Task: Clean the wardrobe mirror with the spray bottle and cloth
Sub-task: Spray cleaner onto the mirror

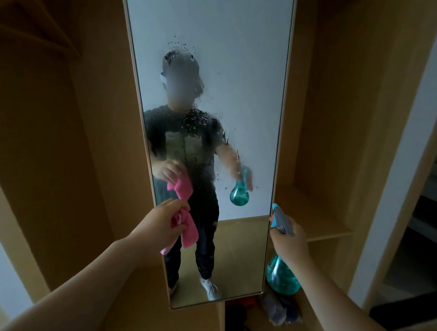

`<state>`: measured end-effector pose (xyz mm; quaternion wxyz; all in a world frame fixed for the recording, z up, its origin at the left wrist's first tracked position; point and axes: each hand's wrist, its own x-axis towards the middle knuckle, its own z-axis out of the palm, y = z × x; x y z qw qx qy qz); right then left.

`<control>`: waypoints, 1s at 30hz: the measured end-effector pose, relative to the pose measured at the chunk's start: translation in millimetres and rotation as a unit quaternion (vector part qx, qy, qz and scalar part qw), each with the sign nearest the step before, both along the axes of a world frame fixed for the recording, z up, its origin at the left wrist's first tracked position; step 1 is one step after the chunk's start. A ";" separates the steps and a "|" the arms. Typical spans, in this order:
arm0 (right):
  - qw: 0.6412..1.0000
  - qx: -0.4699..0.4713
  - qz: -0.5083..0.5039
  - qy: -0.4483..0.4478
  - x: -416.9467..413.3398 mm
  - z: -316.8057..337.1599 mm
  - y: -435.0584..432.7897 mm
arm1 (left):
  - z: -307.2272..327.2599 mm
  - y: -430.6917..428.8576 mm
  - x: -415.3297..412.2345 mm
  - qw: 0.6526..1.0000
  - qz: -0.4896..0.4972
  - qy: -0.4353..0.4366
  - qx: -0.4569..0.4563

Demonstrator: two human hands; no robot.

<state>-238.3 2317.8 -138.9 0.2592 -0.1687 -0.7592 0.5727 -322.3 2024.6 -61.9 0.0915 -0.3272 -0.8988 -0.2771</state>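
Observation:
A tall narrow wardrobe mirror [241, 66] fills the middle of the head view. Spray droplets and streaks cover its upper and middle glass. My left hand [163, 221] grips a pink cloth [188, 230] close to the mirror's lower left part. My right hand [288, 239] holds a teal spray bottle [281, 277] by its neck, next to the mirror's right edge. The bottle's blue-grey nozzle [279, 216] points left toward the glass. Both hands and both objects show as reflections in the mirror.
Wooden wardrobe compartments stand open on both sides, with a shelf [318, 214] at the right. Below the mirror on the floor lie a crumpled bluish bag [281, 310] and dark cables [240, 326]. A doorway with a dark mat [406, 311] opens at the far right.

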 end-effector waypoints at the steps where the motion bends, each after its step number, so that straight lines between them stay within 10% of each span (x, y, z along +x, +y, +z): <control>1: 1.000 -0.001 0.002 -0.006 1.5 -3.6 0.0 | -3.6 0.7 0.9 1.000 -0.002 -0.002 0.000; 30: 0.996 -0.020 0.063 -0.053 13.2 -41.1 -19.2 | -41.5 -13.5 5.9 0.998 0.046 -0.041 -0.002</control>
